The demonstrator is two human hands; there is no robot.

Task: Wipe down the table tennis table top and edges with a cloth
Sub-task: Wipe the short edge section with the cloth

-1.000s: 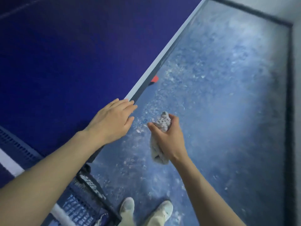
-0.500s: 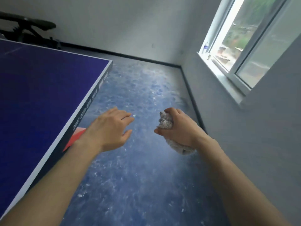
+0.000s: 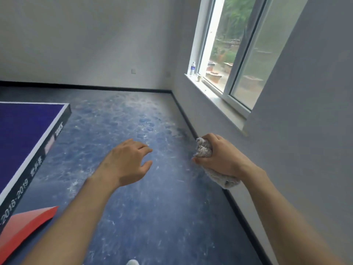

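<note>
The blue table tennis table fills the left side, its white-lined rim and dark printed side edge facing me. My right hand grips a bunched grey-white cloth, whose tail hangs below the wrist, well to the right of the table near the wall. My left hand hovers over the floor with relaxed fingers, holding nothing and clear of the table's edge.
A red panel juts out under the table at lower left. The blue speckled floor runs to a white wall. At right is a window sill with a bottle and a small cup.
My view has lifted from the table's edge to the room. My left hand has come off the table's rim and both hands have drifted right, the cloth still held.
</note>
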